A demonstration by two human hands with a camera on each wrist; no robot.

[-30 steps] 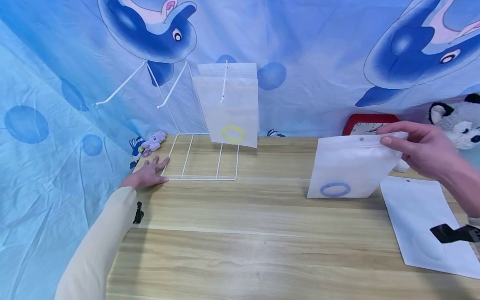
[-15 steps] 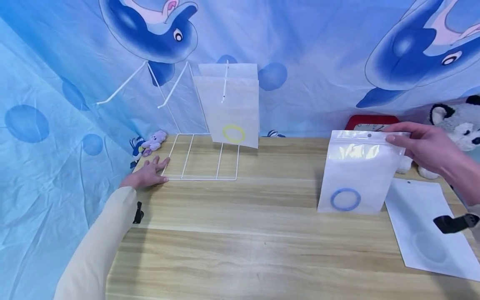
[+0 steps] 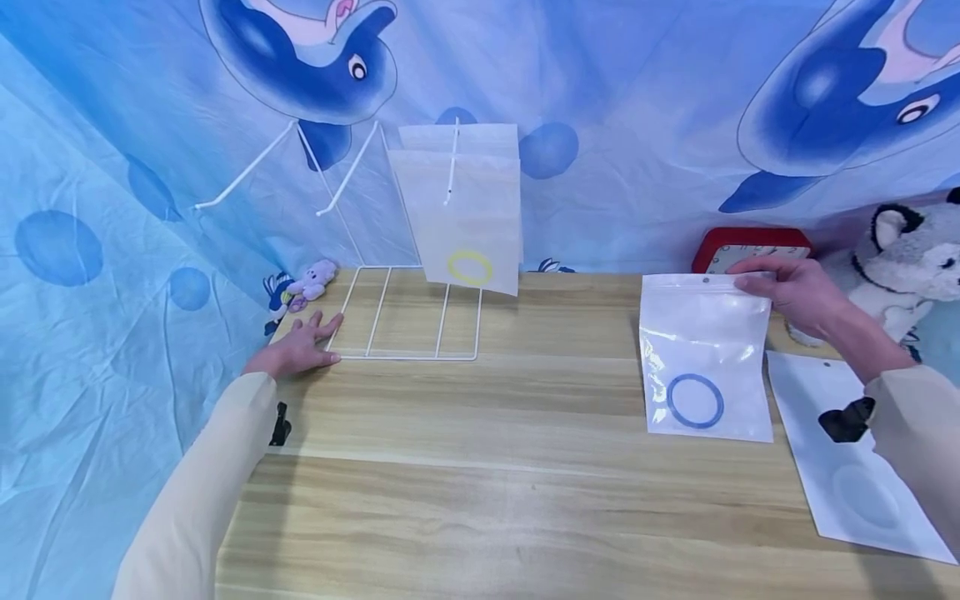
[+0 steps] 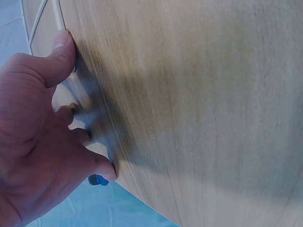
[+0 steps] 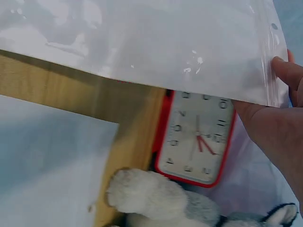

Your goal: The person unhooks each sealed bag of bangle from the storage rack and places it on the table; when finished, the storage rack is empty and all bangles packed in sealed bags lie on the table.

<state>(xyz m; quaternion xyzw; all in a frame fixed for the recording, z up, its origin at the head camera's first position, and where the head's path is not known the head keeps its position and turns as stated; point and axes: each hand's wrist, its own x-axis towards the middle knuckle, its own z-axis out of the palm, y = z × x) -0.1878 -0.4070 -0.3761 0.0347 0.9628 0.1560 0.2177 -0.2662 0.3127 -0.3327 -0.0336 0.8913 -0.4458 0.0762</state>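
Note:
At the table's left, my left hand (image 3: 300,343) rests with spread fingers at the near left corner of a white wire display rack (image 3: 405,359); its thumb (image 4: 64,49) touches the front wire. Two translucent white zip bags hang from the rack's right hook, the front bag (image 3: 471,212) showing a yellow ring (image 3: 470,253). My right hand (image 3: 798,292) pinches the top right edge of another zip bag (image 3: 701,321), held upright over the table with a blue ring (image 3: 695,377) visible inside. Close up, that bag (image 5: 156,42) spans the top of the right wrist view.
Below my right forearm lies a flat white bag (image 3: 817,450) with a round shape inside. A red clock (image 3: 757,247) and a husky plush (image 3: 903,267) stand behind. A small purple toy (image 3: 313,282) sits by the rack. Dolphin-print cloth (image 3: 622,108) lines the back.
My right hand has moved slightly left, and the bag has swung from tilted to hanging nearly straight, its face toward me. The left hand and the rack stay put.

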